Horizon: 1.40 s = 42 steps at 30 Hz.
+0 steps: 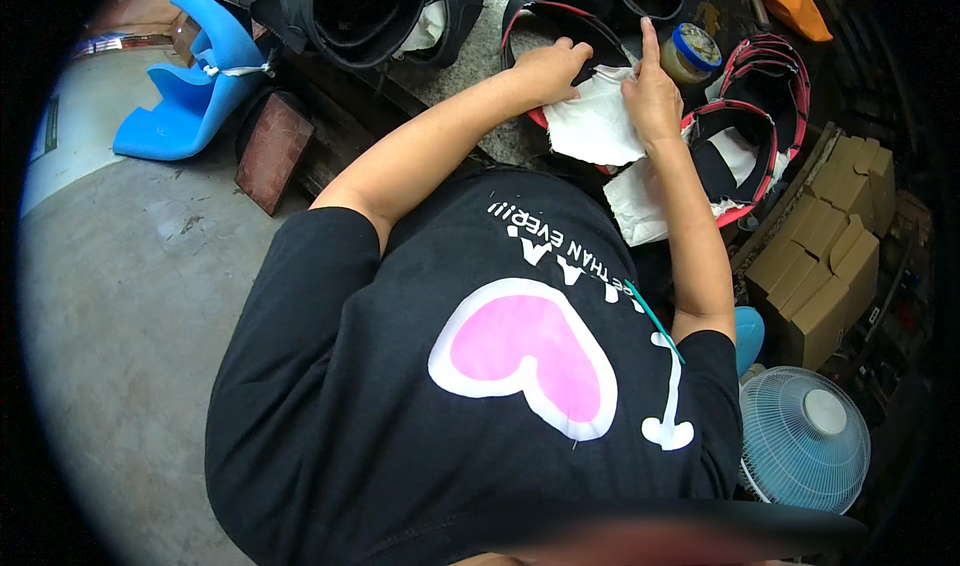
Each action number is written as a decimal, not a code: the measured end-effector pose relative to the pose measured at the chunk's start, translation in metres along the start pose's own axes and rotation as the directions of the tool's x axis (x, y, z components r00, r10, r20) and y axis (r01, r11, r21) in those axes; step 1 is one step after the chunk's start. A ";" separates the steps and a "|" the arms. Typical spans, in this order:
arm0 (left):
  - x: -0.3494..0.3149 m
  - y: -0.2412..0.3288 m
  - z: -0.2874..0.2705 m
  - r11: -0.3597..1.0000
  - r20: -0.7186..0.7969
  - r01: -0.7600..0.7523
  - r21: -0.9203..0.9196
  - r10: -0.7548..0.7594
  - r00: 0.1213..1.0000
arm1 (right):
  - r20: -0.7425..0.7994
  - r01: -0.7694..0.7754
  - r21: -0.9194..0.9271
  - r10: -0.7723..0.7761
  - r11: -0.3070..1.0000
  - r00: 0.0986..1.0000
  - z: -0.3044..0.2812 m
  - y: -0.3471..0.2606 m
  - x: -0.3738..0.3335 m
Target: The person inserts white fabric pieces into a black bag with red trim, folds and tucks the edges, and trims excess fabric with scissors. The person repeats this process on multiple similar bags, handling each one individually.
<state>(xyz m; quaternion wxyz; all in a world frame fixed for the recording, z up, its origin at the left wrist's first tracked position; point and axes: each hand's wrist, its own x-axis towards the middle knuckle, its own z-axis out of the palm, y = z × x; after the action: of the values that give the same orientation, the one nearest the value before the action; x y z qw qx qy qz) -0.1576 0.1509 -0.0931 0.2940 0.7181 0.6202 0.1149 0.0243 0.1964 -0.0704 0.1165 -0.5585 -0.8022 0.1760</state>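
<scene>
A black curved piece with red edging (521, 12) lies at the top middle. My left hand (548, 72) reaches over its near rim, fingers bent and thumb at the corner of a white cloth (596, 124). At the cloth's right edge is my right hand (655, 104), its thumb against the cloth and its index finger stretched away from me; its other fingers are mostly hidden. The cloth hangs over the near rim toward my body. A second red-edged black piece (768, 144) sits right of my right forearm, with another white cloth (637, 206) beside it.
Beyond my right hand stands a jar with a blue rim (697, 48). More black padded pieces (370, 16) fill the bench's far side. A blue foam shape (196, 81) is at far left. Cardboard boxes (820, 256) and a fan (808, 436) stand to the right; an orange bag (790, 4) lies far right.
</scene>
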 end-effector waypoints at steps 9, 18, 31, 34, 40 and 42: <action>-0.007 0.013 0.002 0.985 0.015 -0.051 0.168 0.049 0.999 | 0.098 -0.096 0.335 0.066 0.937 0.993 -0.008 0.006 0.007; 0.016 0.001 0.019 0.930 -0.254 -0.147 -0.337 0.061 0.965 | 0.204 -0.131 0.647 -0.005 0.751 0.979 -0.004 0.019 0.010; 0.010 -0.004 0.011 0.729 -0.031 0.198 -0.655 -0.287 0.957 | 0.167 0.056 0.300 -0.110 0.952 0.980 -0.006 -0.004 -0.001; 0.011 -0.003 0.019 0.675 -0.127 0.120 -0.728 -0.305 0.944 | 0.124 0.015 0.321 -0.058 0.947 0.991 -0.006 -0.007 0.000; 0.007 -0.001 0.016 0.340 0.013 0.170 -0.925 -0.418 0.908 | 0.092 0.069 0.293 -0.100 0.954 0.991 -0.001 -0.008 0.004; 0.005 0.002 0.013 0.280 0.040 0.179 -0.943 -0.437 0.898 | 0.073 0.090 0.295 -0.116 0.951 0.991 0.002 -0.011 0.005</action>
<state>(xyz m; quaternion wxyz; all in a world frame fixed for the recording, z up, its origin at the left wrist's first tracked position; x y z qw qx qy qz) -0.1483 0.1519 -0.1035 0.5921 0.2681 0.5991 0.4676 0.0125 0.1978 -0.0679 0.1705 -0.4841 -0.8000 0.3106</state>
